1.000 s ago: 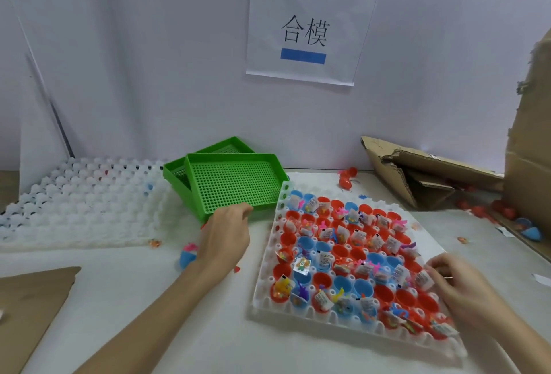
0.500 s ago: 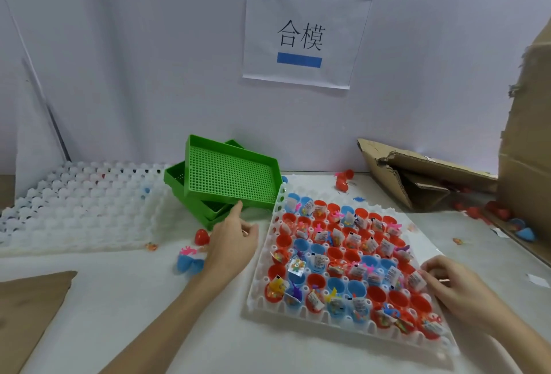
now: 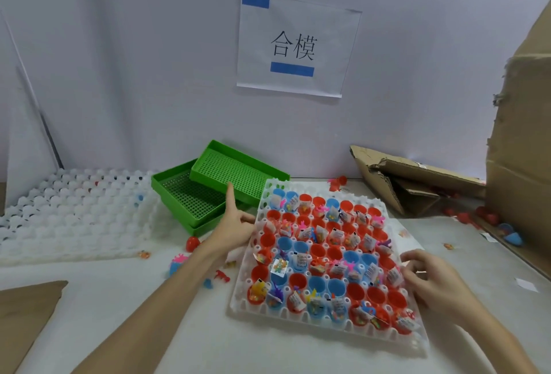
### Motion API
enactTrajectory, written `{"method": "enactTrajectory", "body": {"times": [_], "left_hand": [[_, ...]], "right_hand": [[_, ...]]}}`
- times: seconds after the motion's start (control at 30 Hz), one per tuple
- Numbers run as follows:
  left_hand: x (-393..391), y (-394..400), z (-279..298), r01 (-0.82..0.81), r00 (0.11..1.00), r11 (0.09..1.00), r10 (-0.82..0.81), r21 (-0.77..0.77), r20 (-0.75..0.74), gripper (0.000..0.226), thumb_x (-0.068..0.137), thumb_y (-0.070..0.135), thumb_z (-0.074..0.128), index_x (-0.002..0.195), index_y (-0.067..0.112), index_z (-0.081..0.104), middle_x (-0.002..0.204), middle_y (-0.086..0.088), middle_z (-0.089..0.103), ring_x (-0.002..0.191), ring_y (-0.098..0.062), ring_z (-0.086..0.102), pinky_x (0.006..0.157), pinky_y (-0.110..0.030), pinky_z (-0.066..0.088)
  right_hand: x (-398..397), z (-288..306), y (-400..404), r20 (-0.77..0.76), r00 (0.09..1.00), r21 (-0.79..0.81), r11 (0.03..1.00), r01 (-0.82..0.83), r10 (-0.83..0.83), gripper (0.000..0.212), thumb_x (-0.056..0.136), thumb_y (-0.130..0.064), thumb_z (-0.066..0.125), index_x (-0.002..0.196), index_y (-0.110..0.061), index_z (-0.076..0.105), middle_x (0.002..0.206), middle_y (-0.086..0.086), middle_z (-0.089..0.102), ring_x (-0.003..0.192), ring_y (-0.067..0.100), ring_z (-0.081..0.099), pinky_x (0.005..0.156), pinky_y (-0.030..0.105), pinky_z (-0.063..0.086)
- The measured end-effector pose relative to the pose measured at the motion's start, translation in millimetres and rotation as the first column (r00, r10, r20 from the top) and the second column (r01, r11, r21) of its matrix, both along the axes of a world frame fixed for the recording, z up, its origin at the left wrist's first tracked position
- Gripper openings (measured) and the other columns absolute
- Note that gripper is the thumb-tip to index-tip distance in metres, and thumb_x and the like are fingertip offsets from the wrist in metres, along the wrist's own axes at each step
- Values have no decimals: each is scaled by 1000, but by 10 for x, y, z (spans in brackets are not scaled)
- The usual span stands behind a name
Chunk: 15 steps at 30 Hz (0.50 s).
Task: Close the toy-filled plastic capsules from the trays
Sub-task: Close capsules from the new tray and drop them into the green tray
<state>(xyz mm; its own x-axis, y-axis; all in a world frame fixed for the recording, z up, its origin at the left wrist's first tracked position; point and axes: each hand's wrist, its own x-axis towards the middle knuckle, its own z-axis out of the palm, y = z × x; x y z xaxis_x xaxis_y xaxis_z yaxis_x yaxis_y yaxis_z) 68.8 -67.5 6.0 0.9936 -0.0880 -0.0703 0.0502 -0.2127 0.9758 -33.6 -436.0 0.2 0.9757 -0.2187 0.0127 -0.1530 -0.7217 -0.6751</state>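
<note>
Tray (image 3: 298, 318) of open capsules (image 3: 317, 251) between left hand (image 3: 231, 229) and right hand (image 3: 432, 281)

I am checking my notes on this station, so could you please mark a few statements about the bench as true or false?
1. The white tray holds red and blue capsule halves. True.
2. The left hand rests at the tray's left edge. True.
3. The green trays lie to the right of the white tray. False: they lie to its left, toward the wall.
4. The right hand is lifting a closed capsule high above the tray. False: it is low at the tray's right edge.
5. A paper sign hangs on the wall. True.
</note>
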Motion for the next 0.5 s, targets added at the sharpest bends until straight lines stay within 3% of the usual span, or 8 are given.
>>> {"method": "enactTrajectory", "body": {"times": [0.13,0.2,0.23,0.33,0.37,0.43,0.5], "left_hand": [[-116,139,155,67,998,996,-67,53,0,118,86,-12,66,164,37,-7,105,-12,72,81,-16,72,66,-29,58],[-262,208,190,64,996,994,-69,87,49,102,89,-6,69,165,33,13,108,-14,69,74,-8,70,65,-21,54],[-353,249,195,67,995,992,-74,103,73,94,91,-1,72,163,34,22,110,-19,67,72,-9,68,67,-23,56],[-634,387,161,67,995,986,-78,152,66,76,92,3,72,153,39,45,106,-29,66,85,-29,67,92,-58,58],[-710,426,138,59,996,986,-68,154,55,73,91,2,71,149,41,49,103,-30,65,85,-29,64,91,-59,57],[-837,473,70,47,997,987,-56,155,60,71,91,0,69,146,41,53,103,-26,60,81,-26,59,80,-48,58],[-942,487,-13,44,996,985,-56,168,66,69,92,-1,67,146,40,54,106,-15,58,77,-21,60,75,-31,56]], "right_hand": [[-54,30,21,-34,998,18,998,-53,54,11,101,-13,61,111,-17,63,91,5,73,87,18,73,77,33,62],[-130,6,26,-35,996,44,996,-81,82,12,101,-13,61,109,-20,64,87,4,74,82,14,74,69,26,61],[-171,-11,24,-30,995,56,994,-90,91,13,101,-11,61,108,-21,65,86,3,74,82,10,74,66,24,60],[-296,-46,22,-51,991,74,990,-118,122,16,100,-9,62,105,-22,69,81,1,74,82,7,72,63,21,58],[-331,-58,21,-65,988,78,988,-136,141,15,99,-9,63,104,-22,70,78,1,74,80,12,72,64,25,59],[-389,-81,16,-84,981,74,983,-170,176,14,98,-9,64,103,-20,71,74,1,72,74,18,71,68,31,59],[-421,-95,10,-109,975,78,979,-187,195,14,99,-9,62,104,-18,71,72,0,72,72,14,71,67,29,60]]}}
